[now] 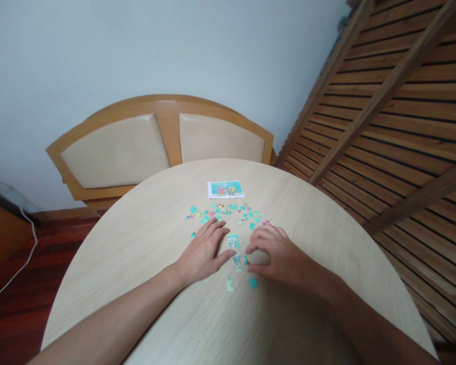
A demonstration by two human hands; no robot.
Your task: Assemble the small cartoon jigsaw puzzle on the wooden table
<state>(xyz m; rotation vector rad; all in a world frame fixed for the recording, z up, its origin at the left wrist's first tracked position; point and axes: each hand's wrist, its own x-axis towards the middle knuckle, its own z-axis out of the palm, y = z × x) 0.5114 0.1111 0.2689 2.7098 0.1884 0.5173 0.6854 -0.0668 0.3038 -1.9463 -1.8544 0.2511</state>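
Observation:
On the round table, my left hand (pixel 205 248) lies palm down with its fingers spread and the thumb tip at the edge of a few joined jigsaw pieces (pixel 237 261). My right hand (pixel 275 251) curls from the other side, thumb and forefinger closed around a small jigsaw piece (pixel 247 260) just right of the joined ones. Above them sits a section with a pale cartoon face (pixel 233 241). Nearer to me lie a pale green piece (pixel 230 284) and a teal piece (pixel 253 283), apart from each other.
Several loose jigsaw pieces (pixel 215 213) are scattered beyond my hands. Behind them lies a picture card (pixel 225 189) with cartoon figures. A padded wooden headboard (pixel 167 104) stands past the table (pixel 137 228), and a slatted wooden panel (pixel 383 101) leans at the right.

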